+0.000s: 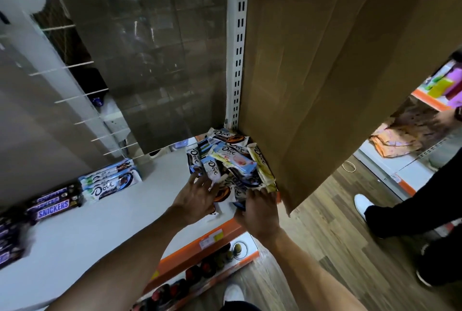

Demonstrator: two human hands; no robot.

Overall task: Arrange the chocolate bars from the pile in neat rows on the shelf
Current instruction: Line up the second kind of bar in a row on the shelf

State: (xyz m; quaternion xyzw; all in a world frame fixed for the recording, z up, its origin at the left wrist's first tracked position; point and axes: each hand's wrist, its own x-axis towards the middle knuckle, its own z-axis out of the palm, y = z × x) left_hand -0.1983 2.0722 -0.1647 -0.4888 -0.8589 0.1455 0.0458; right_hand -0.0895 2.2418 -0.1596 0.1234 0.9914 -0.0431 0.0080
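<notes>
Left hand (197, 198), fingers spread, and right hand (260, 210), its grip hidden, are laid on the pile (230, 160), seemingly to gather bars.

The heaped chocolate bars in white and blue wrappers (230, 160) have glossy plastic film. The white shelf board (100, 230) looks smooth, matt painted metal. The big brown cardboard sheet (325, 73) is dull and creased.

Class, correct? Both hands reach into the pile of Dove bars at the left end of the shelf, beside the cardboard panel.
Wrong: the head view shows the pile at the right end of the shelf, beside the cardboard panel; left hand and right hand reach into it.
</notes>
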